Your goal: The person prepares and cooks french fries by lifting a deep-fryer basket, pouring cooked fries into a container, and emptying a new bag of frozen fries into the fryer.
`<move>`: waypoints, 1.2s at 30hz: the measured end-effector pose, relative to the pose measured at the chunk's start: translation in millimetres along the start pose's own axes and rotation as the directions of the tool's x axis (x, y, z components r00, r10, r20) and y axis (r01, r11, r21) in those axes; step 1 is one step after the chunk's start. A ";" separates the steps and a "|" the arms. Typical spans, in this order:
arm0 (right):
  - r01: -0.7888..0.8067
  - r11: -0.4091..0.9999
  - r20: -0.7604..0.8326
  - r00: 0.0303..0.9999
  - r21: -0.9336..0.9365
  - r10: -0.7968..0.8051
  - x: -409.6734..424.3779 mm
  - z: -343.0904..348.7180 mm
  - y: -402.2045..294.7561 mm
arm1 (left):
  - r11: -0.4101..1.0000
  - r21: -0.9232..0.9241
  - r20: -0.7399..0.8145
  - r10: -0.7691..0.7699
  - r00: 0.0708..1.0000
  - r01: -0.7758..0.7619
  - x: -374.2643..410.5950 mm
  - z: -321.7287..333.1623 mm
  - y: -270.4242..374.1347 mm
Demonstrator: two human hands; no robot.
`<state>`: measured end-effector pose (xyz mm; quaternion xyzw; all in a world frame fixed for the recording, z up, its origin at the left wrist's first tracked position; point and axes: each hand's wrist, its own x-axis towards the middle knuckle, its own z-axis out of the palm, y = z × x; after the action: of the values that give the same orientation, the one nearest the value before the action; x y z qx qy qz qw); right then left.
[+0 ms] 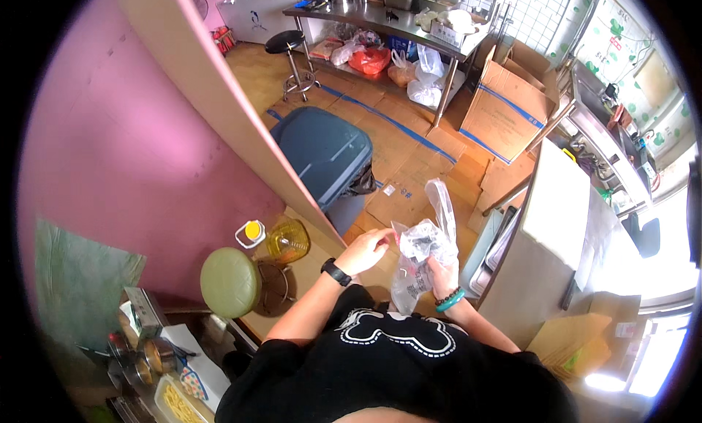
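In front of my chest, my right hand point(443, 272) grips a crumpled clear plastic bag point(414, 275) that bears printing. The bag hangs below the hand, and a long loose strip of it stands up above. My left hand point(366, 253), with a black watch at its wrist, is raised at the bag's left side. Its fingers are bent and the fingertips reach the bag's edge; whether they pinch the plastic cannot be made out. What is inside the bag is hard to tell.
A blue lidded bin point(323, 149) stands ahead, past the partition's edge point(258, 132). To the left are a green round stool point(230, 282) and a yellow oil jug point(289, 241). A worktop point(556, 203) runs along my right. Farther off stand a cardboard box point(504, 110) and a steel table point(362, 22).
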<state>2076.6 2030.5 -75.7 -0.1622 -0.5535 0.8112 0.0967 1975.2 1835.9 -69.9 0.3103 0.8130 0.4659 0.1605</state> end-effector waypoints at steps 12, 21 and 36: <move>0.111 0.993 -0.174 0.979 0.031 -0.103 127.7 -12.3 -19.8 | 0.925 0.380 -0.130 0.050 0.990 0.003 228.0 25.9 -87.9; 0.071 0.994 -0.214 0.975 0.083 -0.052 229.5 -49.9 -22.1 | 0.695 0.615 -0.127 -0.379 0.917 0.373 343.3 12.0 -155.2; 0.001 0.995 -0.053 0.999 0.104 0.005 437.8 -139.8 -47.1 | 0.440 0.832 0.090 -0.708 0.700 0.338 406.6 -65.3 -229.7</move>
<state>1720.7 2316.3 -147.0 -0.1789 -0.5078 0.8343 0.1187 1550.4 1973.2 -221.7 0.1648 0.9269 -0.0807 0.3275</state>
